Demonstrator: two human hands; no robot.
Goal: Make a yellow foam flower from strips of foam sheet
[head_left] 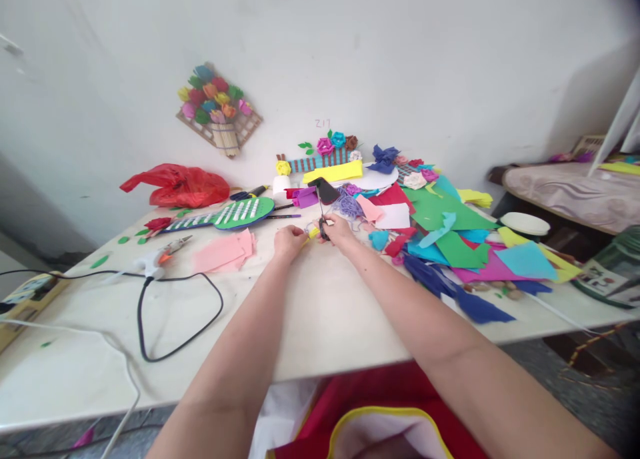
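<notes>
At the middle of the table, my left hand (290, 241) pinches a small yellow strip (313, 233), probably paper. My right hand (337, 231) is closed around the dark handles of a pair of scissors (321, 202), whose blades point away from me. Both hands are close together, with the yellow piece between them. Just beyond the scissors lies a black phone-like object (326, 191). Purple yarn (347, 205) is bunched behind my right hand. Pink paper sheets (225, 251) lie left of my left hand.
Coloured paper scraps (440, 212) cover the right side. A glue gun (152, 264) with a looping black cord and pliers (177, 243) lie at left. Behind them are a green guitar-shaped craft (245, 213) and a red plastic bag (183, 187). A large jar (613, 269) stands far right.
</notes>
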